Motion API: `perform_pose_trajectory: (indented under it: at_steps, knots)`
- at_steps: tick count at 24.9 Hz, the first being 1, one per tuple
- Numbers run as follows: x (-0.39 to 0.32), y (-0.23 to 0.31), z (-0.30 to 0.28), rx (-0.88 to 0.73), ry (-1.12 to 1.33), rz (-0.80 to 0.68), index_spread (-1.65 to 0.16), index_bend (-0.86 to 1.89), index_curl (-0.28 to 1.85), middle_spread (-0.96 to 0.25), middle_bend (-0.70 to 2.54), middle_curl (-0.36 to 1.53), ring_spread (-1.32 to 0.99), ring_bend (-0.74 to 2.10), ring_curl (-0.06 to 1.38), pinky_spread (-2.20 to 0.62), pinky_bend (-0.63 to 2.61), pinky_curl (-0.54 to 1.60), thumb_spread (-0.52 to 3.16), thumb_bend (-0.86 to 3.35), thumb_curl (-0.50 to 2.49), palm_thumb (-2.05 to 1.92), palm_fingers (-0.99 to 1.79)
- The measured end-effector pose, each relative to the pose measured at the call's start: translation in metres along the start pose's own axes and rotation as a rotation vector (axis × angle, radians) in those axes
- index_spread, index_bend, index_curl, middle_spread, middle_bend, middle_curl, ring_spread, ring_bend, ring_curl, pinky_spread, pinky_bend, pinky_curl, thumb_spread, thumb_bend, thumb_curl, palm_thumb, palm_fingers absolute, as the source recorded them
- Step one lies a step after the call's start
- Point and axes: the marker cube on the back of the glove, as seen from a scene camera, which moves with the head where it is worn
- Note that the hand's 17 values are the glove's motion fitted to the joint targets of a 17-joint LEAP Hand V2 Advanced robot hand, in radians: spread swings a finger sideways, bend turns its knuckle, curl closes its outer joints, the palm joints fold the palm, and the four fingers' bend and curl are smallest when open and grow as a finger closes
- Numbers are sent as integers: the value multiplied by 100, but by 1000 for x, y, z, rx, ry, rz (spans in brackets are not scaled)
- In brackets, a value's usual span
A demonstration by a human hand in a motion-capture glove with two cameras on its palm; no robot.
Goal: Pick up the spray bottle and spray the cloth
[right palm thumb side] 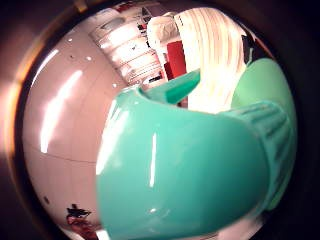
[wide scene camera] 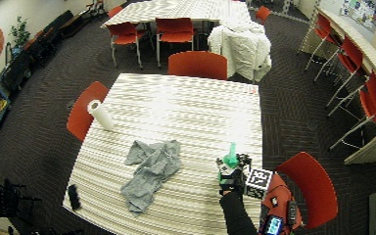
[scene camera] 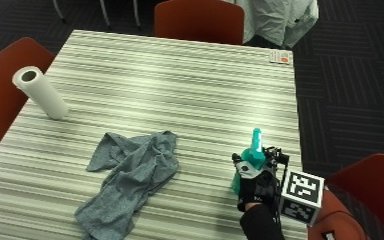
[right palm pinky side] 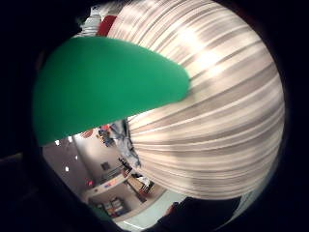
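Observation:
A teal spray bottle [scene camera: 250, 155] stands near the table's right edge, its nozzle pointing away from the person. My gloved right hand [scene camera: 255, 186] is wrapped round the bottle's body from the near side. The bottle [wide scene camera: 229, 157] also shows in the wide outside view with the hand [wide scene camera: 228, 177] on it. Its green body [right palm pinky side: 101, 84] and its teal head [right palm thumb side: 185, 175] fill much of the two palm views. A crumpled grey cloth [scene camera: 131, 172] lies on the striped table [scene camera: 179, 85] to the left of the bottle, apart from it. The cloth [wide scene camera: 150, 171] is untouched.
A white paper towel roll [scene camera: 40, 93] stands upright near the table's left edge. A small white and orange card [scene camera: 281, 57] lies at the far right corner. Red chairs [scene camera: 198, 21] stand round the table, one [scene camera: 372, 182] just right of my hand.

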Motion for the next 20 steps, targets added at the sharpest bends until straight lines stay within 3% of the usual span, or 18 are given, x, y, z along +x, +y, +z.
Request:
perform_pose_trajectory:
  at_steps: [20]
  knots:
    - [-21, -2, -1, -60, 15, -47, -27, 32, 42, -8, 42, 48, -14, 43, 38, 11, 13, 21, 81, 1, 65, 113, 58]
